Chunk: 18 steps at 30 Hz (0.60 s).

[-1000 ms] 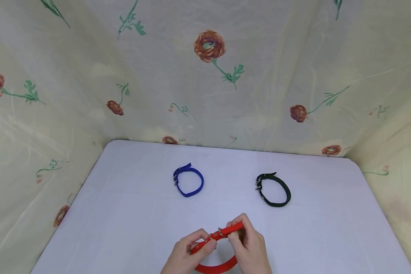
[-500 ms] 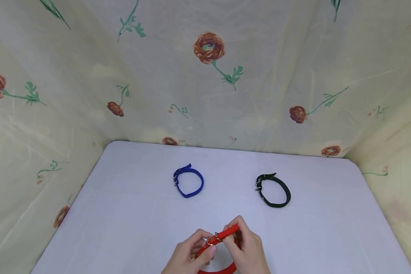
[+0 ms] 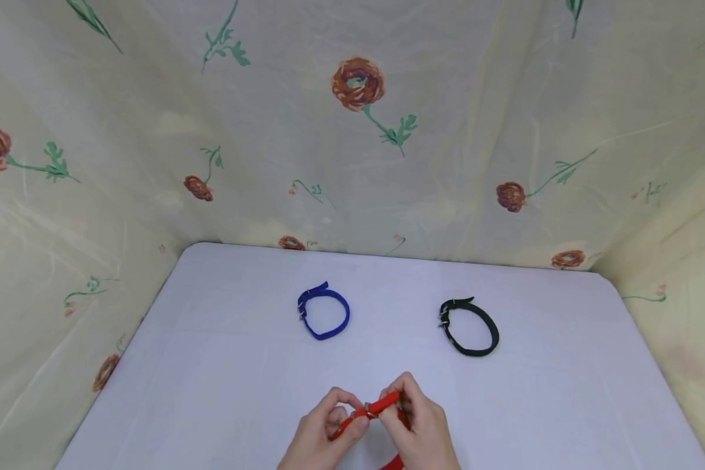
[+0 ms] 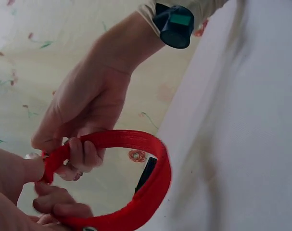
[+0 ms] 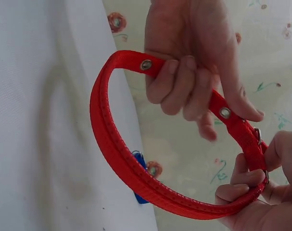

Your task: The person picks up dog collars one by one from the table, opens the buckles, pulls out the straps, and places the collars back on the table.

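Red collar [image 3: 386, 402]: located at the lower centre of the head view, held up off the bench [image 3: 211, 372] between both hands. Left hand [image 3: 323, 436]: grip engaged, fingers curled round the strap. Right hand [image 3: 421, 432]: grip engaged, pinching the strap close to its end. A metal fitting [image 3: 367, 408] sits on the strap between the two grips. Metal eyelets [image 5: 225, 113] are visible along the band in the right wrist view. Blue collar [image 3: 331, 335]: looped on the bench, near frame centre. Black collar [image 3: 495, 333]: likewise looped, right of centre.
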Tool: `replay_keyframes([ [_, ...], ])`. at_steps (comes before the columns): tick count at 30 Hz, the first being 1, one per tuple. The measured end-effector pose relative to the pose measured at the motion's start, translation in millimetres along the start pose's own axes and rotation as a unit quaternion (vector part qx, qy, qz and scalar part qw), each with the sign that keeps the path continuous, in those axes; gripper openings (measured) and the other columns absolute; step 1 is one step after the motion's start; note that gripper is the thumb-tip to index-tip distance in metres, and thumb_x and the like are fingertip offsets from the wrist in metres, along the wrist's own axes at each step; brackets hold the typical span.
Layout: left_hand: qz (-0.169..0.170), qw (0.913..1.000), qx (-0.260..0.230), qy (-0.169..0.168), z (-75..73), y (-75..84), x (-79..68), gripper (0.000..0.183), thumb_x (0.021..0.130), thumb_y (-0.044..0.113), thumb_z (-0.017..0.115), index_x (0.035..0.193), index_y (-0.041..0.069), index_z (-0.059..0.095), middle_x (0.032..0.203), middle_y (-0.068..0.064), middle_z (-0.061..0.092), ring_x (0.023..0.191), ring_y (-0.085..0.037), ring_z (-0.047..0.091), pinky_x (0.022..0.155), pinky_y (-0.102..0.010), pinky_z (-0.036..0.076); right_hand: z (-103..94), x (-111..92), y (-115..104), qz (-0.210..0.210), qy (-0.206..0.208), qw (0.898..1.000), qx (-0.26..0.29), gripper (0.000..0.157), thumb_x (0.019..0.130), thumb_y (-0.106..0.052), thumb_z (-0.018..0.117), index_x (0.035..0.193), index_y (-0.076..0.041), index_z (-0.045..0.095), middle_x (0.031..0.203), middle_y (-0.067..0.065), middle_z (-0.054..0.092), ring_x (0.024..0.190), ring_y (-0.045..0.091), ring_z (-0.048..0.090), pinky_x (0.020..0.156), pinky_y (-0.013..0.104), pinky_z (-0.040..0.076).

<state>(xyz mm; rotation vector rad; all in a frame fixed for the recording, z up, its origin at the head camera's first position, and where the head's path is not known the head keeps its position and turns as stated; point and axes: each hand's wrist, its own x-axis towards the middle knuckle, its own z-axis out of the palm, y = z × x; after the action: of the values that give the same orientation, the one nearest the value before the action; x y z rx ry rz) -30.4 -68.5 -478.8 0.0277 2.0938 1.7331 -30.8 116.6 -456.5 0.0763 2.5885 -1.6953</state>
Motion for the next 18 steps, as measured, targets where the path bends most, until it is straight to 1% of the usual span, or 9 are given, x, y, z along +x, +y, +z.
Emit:
replay_keyframes([
  [2, -0.014, 0.9997, 0.005, 0.017, -0.1, 0.2, 0.1, 0.042, 0.102, 0.050, 0.072, 0.115, 0.011, 0.064, 0.066, 0.006, 0.043, 0.053, -0.008, 0.034, 0.049, -0.020, 0.026, -0.9, 0.6, -1.5, 0.005, 0.006, 1.000, 0.001, 0.015, 0.096, -0.001, 0.065, 0.096, -0.013, 0.057, 0.087, 0.000, 0.070, 0.062, 0.002, 0.052, 0.059, 0.019, 0.045],
  [4, -0.031, 0.9992, -0.003, 0.025, 0.0, 0.3, -0.1, 0.044, 0.101, 0.053, 0.072, 0.110, 0.011, 0.065, 0.065, 0.006, 0.042, 0.053, -0.010, 0.034, 0.048, -0.021, 0.025, -2.0, 1.4, -2.4, 0.009, 0.013, 1.000, 0.000, 0.016, 0.096, 0.001, 0.063, 0.096, -0.013, 0.055, 0.092, 0.003, 0.072, 0.064, 0.004, 0.055, 0.061, 0.020, 0.047],
  [8, -0.046, 0.9985, -0.029, 0.012, 1.0, 0.5, -0.7, 0.043, 0.102, 0.053, 0.071, 0.107, 0.010, 0.068, 0.066, 0.006, 0.045, 0.053, -0.013, 0.034, 0.047, -0.021, 0.026, -3.6, 2.3, -1.8, 0.006, 0.012, 1.000, 0.000, 0.017, 0.095, 0.002, 0.061, 0.095, -0.013, 0.054, 0.092, 0.003, 0.072, 0.064, 0.004, 0.055, 0.061, 0.020, 0.048],
  [10, -0.042, 0.9985, -0.034, 0.000, 1.5, 0.9, -1.1, 0.042, 0.104, 0.052, 0.069, 0.109, 0.011, 0.068, 0.067, 0.005, 0.048, 0.054, -0.012, 0.038, 0.048, -0.021, 0.029, -4.1, 2.1, -0.8, 0.003, 0.011, 1.000, 0.002, 0.017, 0.094, 0.003, 0.062, 0.095, -0.013, 0.054, 0.091, 0.002, 0.072, 0.062, 0.003, 0.054, 0.059, 0.019, 0.046],
  [15, -0.013, 0.9982, -0.039, -0.044, 0.0, 1.3, -1.6, 0.036, 0.108, 0.046, 0.064, 0.117, 0.010, 0.065, 0.080, 0.000, 0.065, 0.061, -0.009, 0.052, 0.057, -0.019, 0.043, -4.4, 1.3, 0.9, -0.006, 0.010, 1.000, 0.007, 0.018, 0.093, 0.003, 0.063, 0.093, -0.013, 0.055, 0.087, 0.000, 0.069, 0.060, 0.002, 0.050, 0.056, 0.019, 0.042],
  [18, -0.006, 0.9974, -0.040, -0.059, -1.8, 1.5, -1.0, 0.035, 0.110, 0.044, 0.062, 0.119, 0.011, 0.064, 0.089, -0.002, 0.072, 0.065, -0.008, 0.056, 0.059, -0.020, 0.046, -3.9, 1.4, 1.2, -0.006, 0.006, 1.000, 0.010, 0.017, 0.091, 0.002, 0.063, 0.093, -0.012, 0.055, 0.087, -0.001, 0.069, 0.060, 0.001, 0.050, 0.056, 0.019, 0.043],
])
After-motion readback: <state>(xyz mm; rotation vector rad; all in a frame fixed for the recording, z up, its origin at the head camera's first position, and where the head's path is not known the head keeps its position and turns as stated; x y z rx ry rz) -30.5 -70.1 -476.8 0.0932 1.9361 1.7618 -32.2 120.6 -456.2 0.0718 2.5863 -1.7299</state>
